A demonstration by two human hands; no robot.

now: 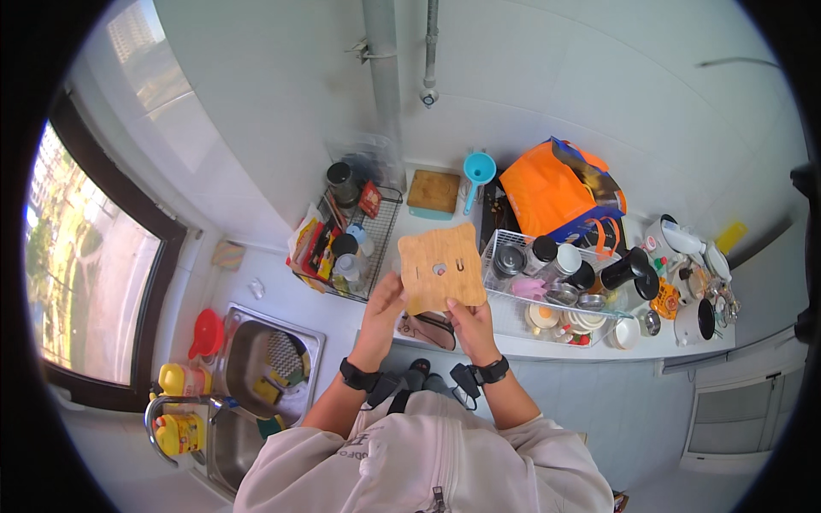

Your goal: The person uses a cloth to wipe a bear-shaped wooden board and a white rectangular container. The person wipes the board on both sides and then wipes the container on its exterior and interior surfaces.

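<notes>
A thin wooden board [442, 272] with wavy edges and small dark marks or cut-outs near its middle is held up above the counter's front edge. My right hand [473, 324] grips its lower right edge, thumb on the upper face and fingers hidden beneath. Beside the lower left edge is my left hand [383, 311], slightly blurred; whether its fingers touch or grip the board is unclear. Partly covered by the board, a pinkish-brown item [431, 332] with dark edging lies below, between my hands.
A black wire rack [385, 211] with jars and packets stands left of a small cutting board [433, 191]. Rightward are a blue funnel [480, 168], an orange bag [551, 186] and a white basket [497, 285] of jars. A steel sink [321, 340] lies left.
</notes>
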